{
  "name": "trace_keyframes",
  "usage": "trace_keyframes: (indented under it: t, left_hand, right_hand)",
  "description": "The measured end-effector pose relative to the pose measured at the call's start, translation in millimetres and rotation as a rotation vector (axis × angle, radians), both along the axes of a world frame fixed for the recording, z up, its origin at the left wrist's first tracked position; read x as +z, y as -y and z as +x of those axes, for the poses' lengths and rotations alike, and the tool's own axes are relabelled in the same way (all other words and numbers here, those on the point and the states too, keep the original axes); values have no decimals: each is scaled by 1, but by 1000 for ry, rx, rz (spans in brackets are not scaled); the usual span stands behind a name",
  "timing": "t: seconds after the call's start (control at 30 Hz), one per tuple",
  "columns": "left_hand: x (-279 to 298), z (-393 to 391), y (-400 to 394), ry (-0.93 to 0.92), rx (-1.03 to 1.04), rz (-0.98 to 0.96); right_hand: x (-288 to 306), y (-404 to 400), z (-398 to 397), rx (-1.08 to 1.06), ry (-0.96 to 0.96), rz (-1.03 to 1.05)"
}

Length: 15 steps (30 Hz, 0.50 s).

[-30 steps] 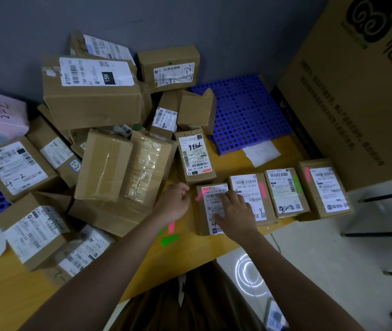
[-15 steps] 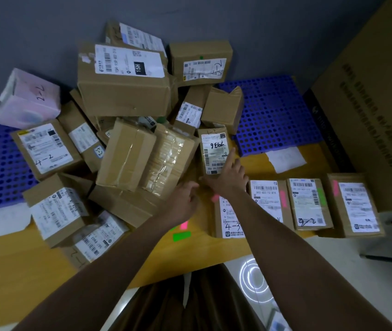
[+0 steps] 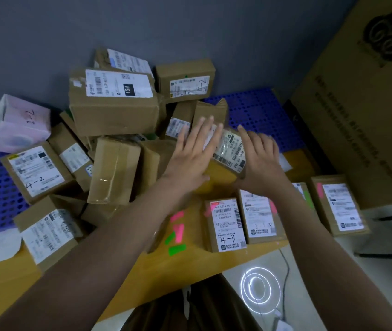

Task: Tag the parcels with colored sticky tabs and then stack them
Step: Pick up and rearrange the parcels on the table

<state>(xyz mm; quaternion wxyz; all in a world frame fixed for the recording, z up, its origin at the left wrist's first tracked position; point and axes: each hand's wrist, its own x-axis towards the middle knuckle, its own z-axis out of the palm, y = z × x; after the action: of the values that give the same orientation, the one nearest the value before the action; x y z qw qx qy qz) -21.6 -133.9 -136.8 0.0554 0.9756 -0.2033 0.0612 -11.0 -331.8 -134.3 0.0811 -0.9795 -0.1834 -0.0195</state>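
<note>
A small parcel (image 3: 229, 151) sat tilted between both hands, lifted just clear of the pile, its blurred label facing up! The left hand (image 3: 191, 154) lay flat over its left side, fingers straight and spread; the right hand (image 3: 259, 161) cupped its right edge, thumb tucked under the lower corner, gripping it. Just nearer on the bench (image 3: 3, 283), along its front edge, lay a row of tagged parcels: one marked 4-3 (image 3: 227, 225) with a pink tab, its neighbour (image 3: 260, 217), and at the right end another (image 3: 338, 206) with a pink tab. Loose sticky tabs (image 3: 177, 232), pink and green, lay on the bench beside the left forearm. Behind, the untagged pile (image 3: 113, 111) leaned against the back wall, a big carton (image 3: 369, 115) standing at the right.
</note>
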Motion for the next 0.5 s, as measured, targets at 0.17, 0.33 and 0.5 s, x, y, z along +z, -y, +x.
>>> trace_keyframes:
  t: [0.17, 0.33, 0.5]
  left_hand:
    - [10, 41, 18, -55, -75, 127]
    - [6, 50, 29, -201, 41, -147]
    - [3, 39, 44, -196, 387, -510]
  right_hand:
    - [44, 17, 12, 168, -39, -52]
    - [33, 23, 22, 96, 51, 100]
    - [25, -4, 14, -483, -437, 1111]
